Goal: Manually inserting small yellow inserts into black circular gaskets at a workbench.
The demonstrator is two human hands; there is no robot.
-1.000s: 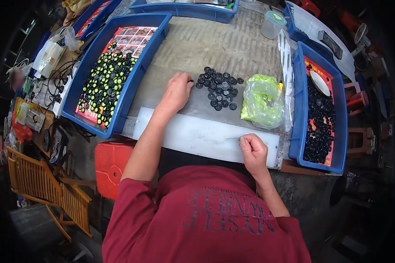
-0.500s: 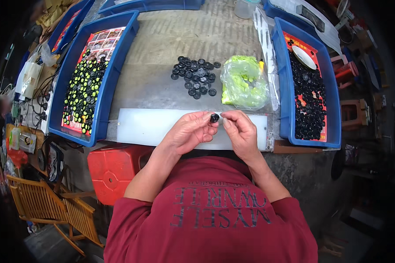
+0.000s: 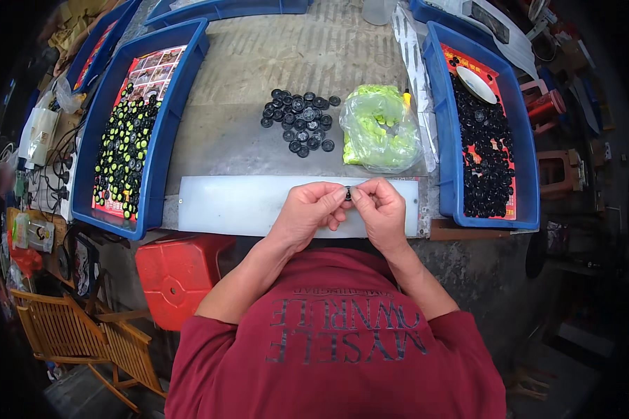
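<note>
A small black wheel-like disc is pinched between the fingertips of both hands, mostly covered by them. My left hand grips it with thumb and forefinger, the other fingers curled. My right hand is closed too, thumb and forefinger pressed to the disc's right side; anything else in that pinch is hidden. Both hands are above a white board along the table's front edge. Beyond it lies a loose pile of black discs. Right of the pile sits a clear plastic bag with bright green pieces.
On the left, a blue tray holds many black discs with green rims. Another blue tray on the right holds plain black discs and a white oval dish. A red stool stands below the table's left front.
My right hand has closed in on the disc, and both hands' fingertips now meet around it. The disc has turned and shows less. The whole view has shifted slightly.
</note>
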